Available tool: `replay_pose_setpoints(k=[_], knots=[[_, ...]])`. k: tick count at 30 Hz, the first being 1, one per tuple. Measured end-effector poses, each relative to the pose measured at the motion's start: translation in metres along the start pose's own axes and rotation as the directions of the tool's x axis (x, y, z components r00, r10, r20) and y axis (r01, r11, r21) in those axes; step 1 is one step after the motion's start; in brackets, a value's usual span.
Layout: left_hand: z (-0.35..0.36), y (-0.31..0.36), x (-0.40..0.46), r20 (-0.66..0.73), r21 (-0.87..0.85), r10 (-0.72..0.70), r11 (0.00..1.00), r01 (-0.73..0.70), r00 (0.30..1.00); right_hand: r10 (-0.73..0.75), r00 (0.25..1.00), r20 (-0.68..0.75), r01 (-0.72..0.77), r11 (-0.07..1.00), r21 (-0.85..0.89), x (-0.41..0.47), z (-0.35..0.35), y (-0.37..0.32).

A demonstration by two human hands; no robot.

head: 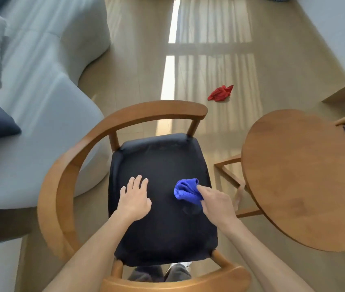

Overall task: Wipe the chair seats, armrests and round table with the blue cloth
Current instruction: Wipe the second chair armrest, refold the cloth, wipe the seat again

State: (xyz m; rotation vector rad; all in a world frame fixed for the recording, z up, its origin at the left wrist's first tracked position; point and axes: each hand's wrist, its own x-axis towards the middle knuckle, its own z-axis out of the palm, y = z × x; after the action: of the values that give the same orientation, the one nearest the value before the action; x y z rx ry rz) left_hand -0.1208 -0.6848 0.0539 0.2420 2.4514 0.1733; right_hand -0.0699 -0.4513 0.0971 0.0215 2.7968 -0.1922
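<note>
Seat-wiping looks like the step in hand: the right hand (215,202) grips the bunched blue cloth (186,190) against the dark chair seat (161,224), toward its right side, while the left hand (133,199) lies flat with fingers spread on the seat's left half, apparently steadying. The curved wooden armrest (62,182) and the round table (306,178) just beside the chair look untouched. Next, I judge, the cloth needs sweeping across the rest of the cushion, which calls for lifting the left hand clear.
</note>
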Motion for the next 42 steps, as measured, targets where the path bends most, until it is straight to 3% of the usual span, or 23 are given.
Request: replay_pose_setpoints(k=[3,4,6,10,16,18,23,26,30,36,39,42], knots=[[0.033,-0.008,0.031,-0.013,0.015,-0.032,0.999,0.033,0.999,-0.092,0.953,-0.29,0.048,0.987,-0.156,0.033,0.042,0.002],[0.044,-0.011,0.041,-0.019,0.028,-0.044,0.999,0.045,0.999,-0.113,0.939,-0.326,0.055,0.982,-0.18,0.043,0.057,0.002],[0.063,-0.016,0.061,-0.029,0.063,-0.06,0.996,0.061,0.998,-0.156,0.94,-0.304,0.091,0.972,-0.217,0.059,0.092,0.005],[0.099,-0.021,0.082,-0.058,0.142,-0.043,0.989,0.051,0.997,-0.253,0.961,-0.113,0.229,0.954,-0.193,0.052,0.152,0.007],[0.118,-0.032,0.091,-0.191,0.105,-0.048,0.992,0.069,0.98,-0.326,0.908,-0.265,0.301,0.945,-0.131,0.064,0.166,0.034],[0.119,-0.036,0.096,-0.249,0.062,-0.051,0.996,0.069,0.967,-0.319,0.918,-0.235,0.31,0.948,-0.076,0.082,0.163,0.041],[0.126,-0.042,0.106,-0.239,0.055,-0.063,0.995,0.078,0.969,-0.268,0.958,-0.102,0.273,0.962,0.034,0.128,0.156,0.04],[0.127,-0.048,0.107,-0.25,0.062,-0.054,0.996,0.071,0.967,-0.275,0.948,-0.163,0.271,0.961,-0.05,0.146,0.157,0.039],[0.125,-0.053,0.109,-0.271,0.087,-0.013,0.995,0.038,0.963,-0.354,0.88,-0.317,0.291,0.929,-0.231,0.148,0.156,0.043],[0.121,-0.054,0.114,-0.302,0.06,-0.02,0.997,0.04,0.953,-0.462,0.786,-0.411,0.372,0.884,-0.283,0.117,0.168,0.031],[0.124,-0.051,0.115,-0.306,0.044,-0.014,0.999,0.029,0.952,-0.428,0.807,-0.406,0.333,0.899,-0.285,0.104,0.178,0.031],[0.126,-0.048,0.116,-0.311,0.029,-0.018,0.999,0.028,0.95,-0.347,0.886,-0.308,0.308,0.936,-0.17,0.097,0.184,0.03]])
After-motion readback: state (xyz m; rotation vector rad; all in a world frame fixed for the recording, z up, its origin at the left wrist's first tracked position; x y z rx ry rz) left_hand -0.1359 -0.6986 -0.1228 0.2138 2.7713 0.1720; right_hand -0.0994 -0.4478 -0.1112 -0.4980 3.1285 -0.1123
